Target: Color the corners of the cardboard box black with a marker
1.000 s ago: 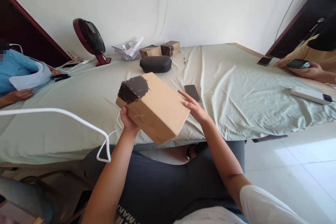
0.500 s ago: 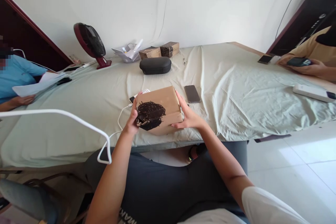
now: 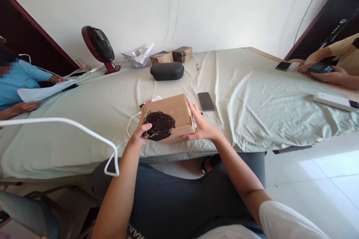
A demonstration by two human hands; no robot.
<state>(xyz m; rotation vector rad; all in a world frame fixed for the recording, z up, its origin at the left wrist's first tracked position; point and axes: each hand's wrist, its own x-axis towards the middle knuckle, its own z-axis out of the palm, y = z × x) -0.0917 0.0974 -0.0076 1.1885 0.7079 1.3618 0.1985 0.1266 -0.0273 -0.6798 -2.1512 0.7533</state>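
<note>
Box (image 3: pixel 171 115): brown cardboard, black scribbled patch on the face toward the camera. Pos.: near edge of table (image 3: pixel 252 93), approx. centre. Whether it rests on the sheet cannot be told. L hand (image 3: pixel 139 133): fingers curled round the box's left end, thumb on the black patch, gripping. R hand (image 3: pixel 201 126): fingers spread along the right end, thumb at the lower front edge, gripping. Box is clamped between both hands.

Cable (image 3: pixel 128 129), white, runs just left of L hand toward the box's rear left corner. Phone (image 3: pixel 206 101) lies flat just beyond R hand, apart from the box. Case (image 3: pixel 166 71), black, sits further back, centre. Two cartons (image 3: pixel 171 56) stand behind it by the wall. Fan (image 3: pixel 98 46) is at rear left. Co-workers: one at left edge w/ papers (image 3: pixel 42 91), one at right rear w/ a handset (image 3: pixel 319 68) in both hands. Power strip (image 3: pixel 335 101) lies near the right edge.
</note>
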